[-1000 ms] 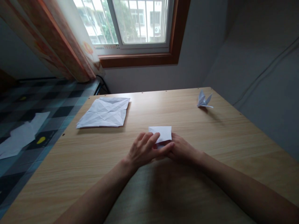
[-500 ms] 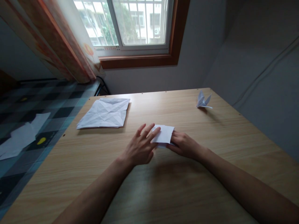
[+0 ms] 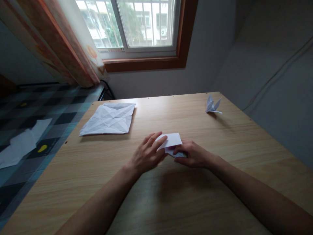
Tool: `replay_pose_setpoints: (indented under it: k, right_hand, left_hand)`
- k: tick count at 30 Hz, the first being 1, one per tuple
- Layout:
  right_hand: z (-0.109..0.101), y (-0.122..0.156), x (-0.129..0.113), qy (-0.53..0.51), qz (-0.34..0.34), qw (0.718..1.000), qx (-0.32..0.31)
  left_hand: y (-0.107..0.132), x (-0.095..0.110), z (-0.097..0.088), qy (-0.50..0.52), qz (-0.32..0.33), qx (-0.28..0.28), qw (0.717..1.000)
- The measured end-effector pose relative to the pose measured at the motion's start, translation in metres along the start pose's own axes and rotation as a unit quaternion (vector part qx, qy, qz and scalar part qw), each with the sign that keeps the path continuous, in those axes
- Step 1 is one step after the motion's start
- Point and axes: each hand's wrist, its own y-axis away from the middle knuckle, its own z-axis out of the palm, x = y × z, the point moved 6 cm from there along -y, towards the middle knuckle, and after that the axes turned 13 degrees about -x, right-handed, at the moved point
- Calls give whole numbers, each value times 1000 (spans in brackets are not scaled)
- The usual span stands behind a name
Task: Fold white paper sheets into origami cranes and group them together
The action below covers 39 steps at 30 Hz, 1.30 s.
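A small folded piece of white paper (image 3: pixel 173 139) is between my two hands, over the middle of the wooden table. Its upper flap stands apart from the layer beneath, leaving a shaded gap that faces me. My left hand (image 3: pixel 148 152) holds the left side, with fingertips on top of the flap and the thumb low. At the right, my right hand (image 3: pixel 194 153) pinches the lower layer near its corner between thumb and fingers. The fingertips under the flap are partly hidden.
A stack of creased white paper sheets (image 3: pixel 109 118) lies at the table's (image 3: pixel 137 202) back left. A folded paper figure (image 3: pixel 212 105) with pointed tips stands at the back right. Torn white paper (image 3: pixel 23 143) rests on the checked bedcover (image 3: pixel 58 119) to the left.
The flap has lifted and tilted, so the gap beneath it is wider. My right fingers have come out from behind the paper and now pinch its lower layer. My left fingers have drawn closer together.
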Motion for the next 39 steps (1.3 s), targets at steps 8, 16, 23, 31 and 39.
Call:
replay_pose_setpoints:
  k: [8, 16, 23, 31, 39]
  right_hand:
    - [-1, 0, -4, -55, -8, 998, 24]
    - [2, 0, -8, -16, -30, 999, 41]
    - [6, -2, -12, 6, -62, 998, 34]
    - [11, -2, -11, 11, -79, 996, 31]
    - [11, -4, -16, 9, -91, 995, 27]
  left_hand:
    - [-2, -8, 9, 87, -66, -26, 994]
    - [2, -21, 21, 174, -149, -53, 972]
    - [7, -34, 25, 220, -227, -15, 948]
    - [9, -46, 26, 210, -294, -18, 932]
    - [5, -40, 19, 187, -255, -9, 949]
